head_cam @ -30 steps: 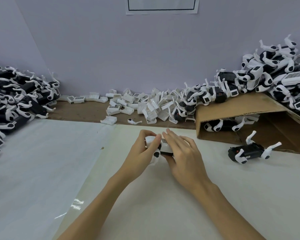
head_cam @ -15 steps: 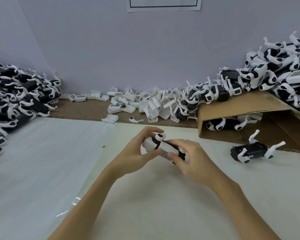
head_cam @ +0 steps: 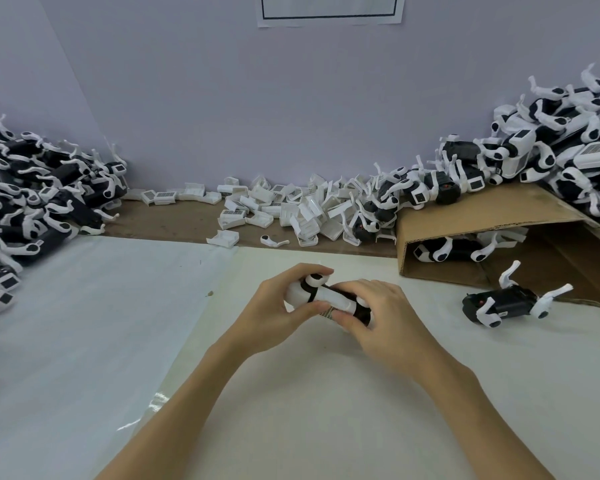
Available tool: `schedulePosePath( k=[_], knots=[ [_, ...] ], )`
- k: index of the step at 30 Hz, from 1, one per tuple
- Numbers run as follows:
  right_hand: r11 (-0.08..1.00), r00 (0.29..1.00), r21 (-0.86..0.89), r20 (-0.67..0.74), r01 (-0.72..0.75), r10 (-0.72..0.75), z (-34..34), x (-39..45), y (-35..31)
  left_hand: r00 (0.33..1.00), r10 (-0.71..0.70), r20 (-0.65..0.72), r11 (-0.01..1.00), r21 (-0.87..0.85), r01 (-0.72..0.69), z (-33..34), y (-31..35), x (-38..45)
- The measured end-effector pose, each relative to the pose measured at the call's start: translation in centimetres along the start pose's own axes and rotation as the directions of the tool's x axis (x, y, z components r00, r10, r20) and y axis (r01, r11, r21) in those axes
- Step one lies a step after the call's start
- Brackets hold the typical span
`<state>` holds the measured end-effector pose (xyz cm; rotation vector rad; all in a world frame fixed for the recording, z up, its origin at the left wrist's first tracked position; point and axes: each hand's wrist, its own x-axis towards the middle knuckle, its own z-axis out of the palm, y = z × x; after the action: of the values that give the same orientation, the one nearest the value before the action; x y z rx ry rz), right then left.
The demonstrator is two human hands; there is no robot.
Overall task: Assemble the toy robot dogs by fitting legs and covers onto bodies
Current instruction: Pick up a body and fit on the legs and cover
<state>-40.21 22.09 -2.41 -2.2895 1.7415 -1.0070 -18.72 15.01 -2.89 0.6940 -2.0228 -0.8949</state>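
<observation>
Both hands held one toy dog just above the desk, near its middle. Left hand: fingers curled over the white end, thumb underneath against the cover. Right hand: fingers wrapped over the black end, thumb tip pressed beside the small striped label on the cover. A white leg joint showed on top near the left fingers.

Judged step: seating the white cover on the black body. To do it well, the left hand should brace the body while the right thumb presses along the cover edge until it sits flush all round. Pressing unevenly could leave one side proud. The legs look thin, so force belongs on the body, not on them.

Elsewhere: a loose dog with legs fitted lay to the right, well apart, by the cardboard sheet. Loose white covers were heaped at the back of the desk, one spare leg in front of them. Piles of dogs stood at far left and on the cardboard at right.

Writing: the label on the held cover carried only fine stripes, too small to read. The paper sheet on the wall showed a dark border and no legible text. No brand visible.
</observation>
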Motion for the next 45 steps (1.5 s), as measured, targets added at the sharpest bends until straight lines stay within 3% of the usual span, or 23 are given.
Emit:
schedulePosePath(
  k=[8, 11, 13, 16, 18, 21, 23, 27, 29, 31, 38, 41, 43, 45],
  knots=[
    [0.996, 0.996, -0.012, -0.029, -0.089, 0.088, 0.3, 0.1, 0.0, 0.998, 0.043, 0.048, 0.995, 0.093, -0.047, 0.2, 0.2, 0.0],
    [0.996, 0.996, 0.031, -0.008, -0.085, 0.085, 0.2, 0.2, 0.1, 0.999, 0.043, 0.005, 0.994, 0.104, -0.044, 0.2, 0.3, 0.0],
    [0.998, 0.999, 0.039, -0.011, -0.051, 0.051, 0.4, 0.1, -0.3, 0.998, -0.017, -0.065, 0.997, 0.070, 0.022, 0.3, 0.4, -0.1],
    [0.993, 0.997, -0.118, -0.068, 0.026, -0.035, 0.9, 0.1, -0.7, 0.957, -0.241, -0.161, 0.967, -0.120, 0.224, 0.5, 0.8, 0.3],
    [0.982, 0.988, -0.174, -0.123, 0.071, -0.093, 1.2, 0.2, -1.0, 0.932, -0.311, -0.185, 0.945, -0.166, 0.282, 0.8, 1.2, 0.3],
    [0.998, 0.991, -0.056, -0.130, 0.011, -0.018, 1.5, 0.0, -1.1, 0.959, -0.097, -0.265, 0.952, 0.258, 0.167, 0.6, 1.0, 0.0],
    [0.999, 0.995, 0.036, -0.099, -0.024, 0.028, 1.6, -0.3, -0.9, 0.970, 0.030, -0.241, 0.927, 0.369, 0.063, -0.1, 1.0, -0.1],
    [0.996, 0.989, 0.091, -0.148, 0.008, 0.005, 1.4, -0.3, -1.1, 0.985, -0.086, -0.148, 0.993, 0.070, 0.097, -0.8, 1.5, 0.1],
    [0.996, 0.986, 0.085, -0.164, 0.004, 0.010, 1.4, -0.2, -1.0, 0.968, -0.213, -0.134, 0.969, -0.154, 0.192, -0.5, 1.8, 0.3],
    [0.999, 0.985, 0.050, -0.171, -0.013, 0.021, 1.4, 0.0, -0.8, 0.946, -0.289, -0.149, 0.934, -0.261, 0.245, -0.1, 2.1, 0.5],
    [0.983, 0.916, -0.179, -0.384, 0.048, -0.115, 1.8, 0.3, -0.7, 0.944, -0.213, -0.251, 0.962, -0.223, 0.158, 1.6, 2.8, 0.3],
    [0.970, 0.918, -0.241, -0.376, 0.031, -0.123, 1.7, 0.6, -1.0, 0.931, -0.239, -0.277, 0.955, -0.239, 0.174, 1.6, 2.9, 0.4],
    [0.983, 0.950, -0.182, -0.307, 0.002, -0.059, 1.7, 0.6, -1.2, 0.920, -0.272, -0.283, 0.948, -0.242, 0.206, 1.6, 2.8, 0.5],
    [0.993, 0.984, 0.074, -0.147, -0.094, 0.104, 1.5, 0.4, -1.1, 0.901, -0.334, -0.278, 0.921, -0.298, 0.250, 1.2, 2.4, 0.6]
  ],
)
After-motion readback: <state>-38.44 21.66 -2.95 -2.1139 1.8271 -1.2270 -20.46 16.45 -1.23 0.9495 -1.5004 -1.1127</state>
